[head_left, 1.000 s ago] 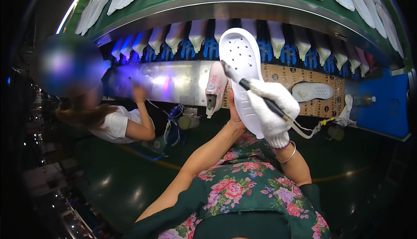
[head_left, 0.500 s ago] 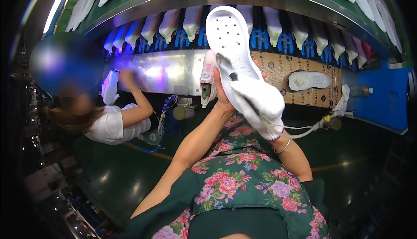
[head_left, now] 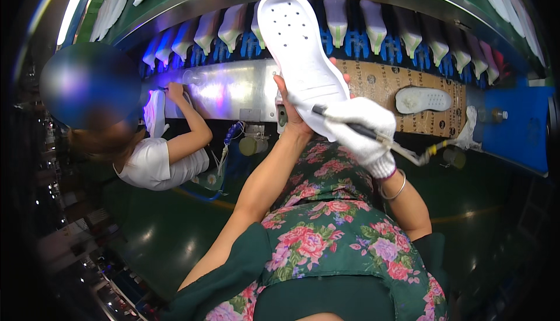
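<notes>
A white shoe sole (head_left: pixel 294 50), with small dark holes toward its far end, is held up tilted before me with its inner face showing. My bare left hand (head_left: pixel 296 124) grips it from beneath, fingers and thumb showing at its edges. Over its near end, my right hand (head_left: pixel 363 127), in a white knitted glove, is closed round a dark-handled brush (head_left: pixel 319 110) joined to a hose. The brush tip is blurred against the sole; I cannot tell whether it touches. Behind my left hand, a pink and white shoe (head_left: pixel 281 117) is mostly hidden.
Another white sole (head_left: pixel 423 100) lies on cardboard (head_left: pixel 373 90) over the metal bench (head_left: pixel 245 82). Behind runs a row of upturned shoes (head_left: pixel 373 23) on blue holders. A blue panel (head_left: pixel 519 131) stands right. At left, a co-worker (head_left: pixel 160 160) handles a white shoe (head_left: pixel 154 114).
The sole has moved up and slightly left. My right hand and brush have shifted toward the sole's near end, and the brush's dark handle shows more. The co-worker's hand has moved a little.
</notes>
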`<action>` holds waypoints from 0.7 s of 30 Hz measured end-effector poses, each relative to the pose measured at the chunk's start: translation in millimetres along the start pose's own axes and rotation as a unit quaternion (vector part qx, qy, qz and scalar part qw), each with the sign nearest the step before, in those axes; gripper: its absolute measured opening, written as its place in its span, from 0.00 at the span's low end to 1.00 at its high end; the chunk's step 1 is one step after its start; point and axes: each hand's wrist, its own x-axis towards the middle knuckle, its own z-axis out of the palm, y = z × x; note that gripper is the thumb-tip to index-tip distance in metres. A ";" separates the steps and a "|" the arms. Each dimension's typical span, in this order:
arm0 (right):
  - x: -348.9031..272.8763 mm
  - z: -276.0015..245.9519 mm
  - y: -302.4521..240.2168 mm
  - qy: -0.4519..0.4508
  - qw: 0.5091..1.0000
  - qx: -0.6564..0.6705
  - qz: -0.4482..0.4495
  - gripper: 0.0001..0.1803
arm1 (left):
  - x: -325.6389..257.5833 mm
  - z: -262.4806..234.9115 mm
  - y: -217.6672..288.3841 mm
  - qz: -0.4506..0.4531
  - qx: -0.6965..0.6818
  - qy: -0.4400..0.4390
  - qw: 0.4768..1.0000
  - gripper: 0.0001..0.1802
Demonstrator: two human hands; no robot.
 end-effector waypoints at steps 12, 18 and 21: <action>-3.8 -3.7 5.4 -0.005 1.000 -0.013 0.000 0.10 | -0.1 -9.2 28.3 -0.080 -0.015 -0.069 0.994 0.63; -15.4 1.6 -0.8 -0.074 0.996 0.043 -0.012 0.10 | 8.3 -2.8 43.3 -0.113 0.074 -0.090 0.987 0.65; -15.0 1.7 18.1 -0.028 0.999 -0.009 0.025 0.09 | 16.7 -8.2 49.6 -0.165 0.030 -0.116 0.979 0.63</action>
